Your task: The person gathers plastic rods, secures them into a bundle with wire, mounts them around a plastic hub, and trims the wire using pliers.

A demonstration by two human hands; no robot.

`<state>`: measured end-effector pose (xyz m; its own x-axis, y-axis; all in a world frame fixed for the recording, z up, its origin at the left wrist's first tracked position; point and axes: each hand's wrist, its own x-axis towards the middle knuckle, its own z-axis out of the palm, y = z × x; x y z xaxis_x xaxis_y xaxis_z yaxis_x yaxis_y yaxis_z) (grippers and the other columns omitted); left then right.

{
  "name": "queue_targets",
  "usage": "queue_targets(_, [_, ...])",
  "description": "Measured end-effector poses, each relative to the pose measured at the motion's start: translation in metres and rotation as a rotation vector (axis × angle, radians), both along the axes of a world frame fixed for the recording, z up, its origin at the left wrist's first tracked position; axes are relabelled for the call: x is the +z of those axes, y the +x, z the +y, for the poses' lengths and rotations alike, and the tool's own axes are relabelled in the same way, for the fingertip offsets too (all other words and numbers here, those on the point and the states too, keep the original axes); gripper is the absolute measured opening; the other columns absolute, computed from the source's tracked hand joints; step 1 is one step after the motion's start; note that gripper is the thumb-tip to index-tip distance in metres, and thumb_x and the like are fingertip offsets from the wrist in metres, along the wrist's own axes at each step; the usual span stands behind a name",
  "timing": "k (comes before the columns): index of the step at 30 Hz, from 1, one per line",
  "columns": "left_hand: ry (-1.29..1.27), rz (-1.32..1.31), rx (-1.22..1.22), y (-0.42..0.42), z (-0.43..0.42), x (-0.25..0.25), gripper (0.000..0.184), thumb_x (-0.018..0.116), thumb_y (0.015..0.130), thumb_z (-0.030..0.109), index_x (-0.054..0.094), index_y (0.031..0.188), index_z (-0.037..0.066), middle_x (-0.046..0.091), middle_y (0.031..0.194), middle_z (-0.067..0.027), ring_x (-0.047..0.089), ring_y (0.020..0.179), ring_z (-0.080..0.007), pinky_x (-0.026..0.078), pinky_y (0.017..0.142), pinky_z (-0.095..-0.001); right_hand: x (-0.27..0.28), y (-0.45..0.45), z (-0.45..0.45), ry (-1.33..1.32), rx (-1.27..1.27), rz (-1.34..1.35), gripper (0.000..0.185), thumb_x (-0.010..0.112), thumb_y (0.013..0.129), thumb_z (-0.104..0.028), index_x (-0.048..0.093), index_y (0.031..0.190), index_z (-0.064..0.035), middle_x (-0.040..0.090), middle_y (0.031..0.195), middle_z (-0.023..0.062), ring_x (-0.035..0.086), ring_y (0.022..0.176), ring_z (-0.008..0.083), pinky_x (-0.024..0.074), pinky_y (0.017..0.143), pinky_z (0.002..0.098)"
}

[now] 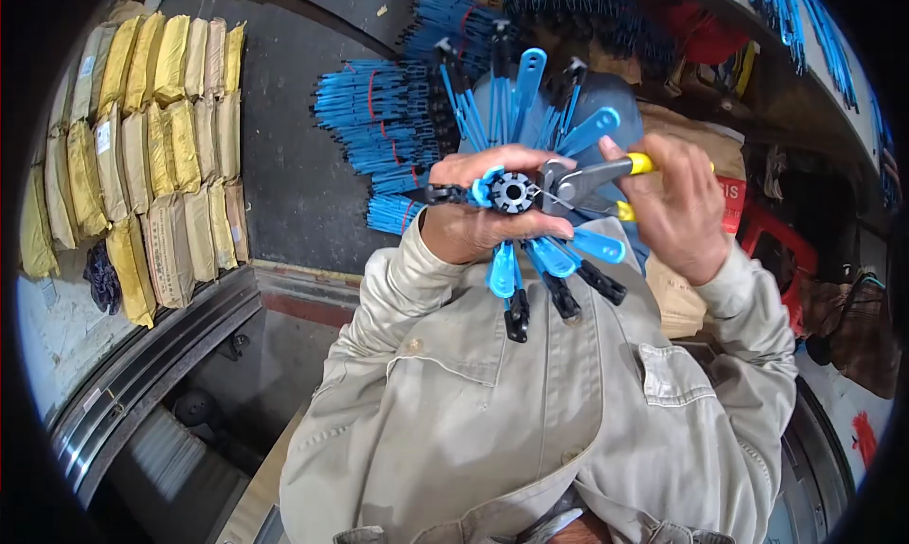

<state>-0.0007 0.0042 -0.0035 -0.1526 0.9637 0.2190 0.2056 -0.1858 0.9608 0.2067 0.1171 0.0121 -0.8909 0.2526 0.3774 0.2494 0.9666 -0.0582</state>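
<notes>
A round black hub (513, 193) with blue and black arms fanning out around it is held in my left hand (464, 213), whose fingers wrap about it from the left. My right hand (677, 203) is closed on pliers (592, 179) with yellow handles. The jaws of the pliers are at the right side of the hub, beside a thin wire (536, 190). Blue paddle-shaped pieces (530, 71) point up and down from the hub, and black clips (565, 303) hang at the lower ends.
Bundles of blue and black rods (369, 118) tied with red bands lie on the dark table (284, 118). Wrapped yellow and tan packets (170, 146) are stacked at the left. More blue rods (781, 18) hang at the upper right, above a red plastic object (778, 250).
</notes>
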Motion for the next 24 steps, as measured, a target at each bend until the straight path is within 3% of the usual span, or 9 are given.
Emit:
queue_targets(4, [-0.008,0.008,-0.114,-0.002,0.003,0.011,0.050,0.084,0.058,0.026,0.066,0.099,0.004,0.067,0.087,-0.0076,0.065,0.074,-0.0143,0.050,0.066,-0.0249,0.051,0.002,0.023,-0.327,0.159,-0.175,0.029,0.065,0.080,-0.031,0.061,0.092,-0.0053,0.054,0.091,0.0101,0.056,0.080,0.0253,0.0443,0.066,0.0354])
queue_targets(7, [-0.013,0.025,-0.238,-0.005,0.008,0.012,0.052,0.083,0.059,0.027,0.065,0.103,0.004,0.067,0.091,-0.0081,0.065,0.078,-0.0151,0.050,0.068,-0.0254,0.070,0.003,0.042,-1.132,0.311,-0.669,0.038,0.071,0.073,-0.036,0.056,0.085,-0.0036,0.056,0.084,0.0119,0.057,0.075,0.0264,0.0455,0.066,0.0340])
queue_targets(8, [0.008,-0.009,-0.311,-0.006,0.010,0.010,0.052,0.083,0.059,0.026,0.064,0.103,0.004,0.067,0.093,-0.0086,0.065,0.078,-0.0159,0.050,0.069,-0.0259,0.069,0.005,0.042,-1.135,0.304,-0.671,0.038,0.071,0.073,-0.036,0.056,0.085,-0.0036,0.056,0.084,0.0119,0.057,0.075,0.0264,0.0455,0.066,0.0340])
queue_targets(11, [0.045,-0.073,-0.459,-0.006,0.013,0.006,0.053,0.082,0.060,0.025,0.063,0.105,0.005,0.066,0.097,-0.0097,0.064,0.080,-0.0175,0.050,0.070,-0.0271,0.048,0.011,0.037,-1.807,0.250,-0.740,0.035,0.070,0.075,-0.029,0.053,0.093,-0.0033,0.057,0.083,0.0137,0.059,0.073,0.0271,0.0471,0.063,0.0330])
queue_targets(15, [0.090,-0.121,-0.431,-0.002,0.013,-0.005,0.065,0.081,0.052,0.041,0.065,0.099,0.000,0.066,0.088,-0.0092,0.064,0.074,-0.0191,0.050,0.066,-0.0281,0.028,0.012,0.033,-2.683,0.152,-0.734,0.034,0.068,0.079,-0.019,0.050,0.103,-0.0029,0.059,0.081,0.0162,0.061,0.071,0.0280,0.0493,0.059,0.0318])
queue_targets(16, [0.091,-0.137,-0.422,-0.003,0.012,-0.006,0.060,0.082,0.055,0.035,0.064,0.102,0.001,0.066,0.092,-0.0096,0.064,0.078,-0.0196,0.050,0.069,-0.0284,0.032,0.011,0.031,-2.670,0.158,-0.737,0.034,0.068,0.079,-0.019,0.050,0.103,-0.0029,0.059,0.081,0.0162,0.061,0.071,0.0280,0.0493,0.059,0.0318])
queue_targets(19, [0.096,-0.147,-0.368,-0.007,0.010,-0.003,0.053,0.082,0.061,0.023,0.062,0.106,0.004,0.065,0.099,-0.0104,0.065,0.087,-0.0206,0.051,0.075,-0.0290,0.053,0.007,0.006,-0.857,0.147,-0.107,0.036,0.065,0.080,-0.010,0.045,0.109,-0.0031,0.062,0.079,0.0135,0.062,0.065,0.0214,0.0493,0.057,0.0301])
queue_targets(23, [0.080,-0.120,-0.235,-0.001,0.010,0.000,0.051,0.082,0.062,0.022,0.061,0.105,0.002,0.065,0.098,-0.0108,0.065,0.088,-0.0214,0.051,0.076,-0.0292,0.045,0.017,-0.006,-0.440,0.066,-0.138,0.045,0.068,0.077,-0.011,0.043,0.114,-0.0031,0.062,0.086,0.0125,0.062,0.068,0.0189,0.0492,0.057,0.0308])
queue_targets(24, [0.047,-0.093,-0.271,-0.003,0.012,0.006,0.050,0.082,0.062,0.021,0.061,0.104,0.002,0.065,0.097,-0.0108,0.065,0.087,-0.0213,0.050,0.076,-0.0291,0.044,0.021,0.000,-0.448,0.071,-0.145,0.045,0.068,0.077,-0.011,0.043,0.114,-0.0031,0.062,0.086,0.0125,0.062,0.068,0.0189,0.0492,0.057,0.0308])
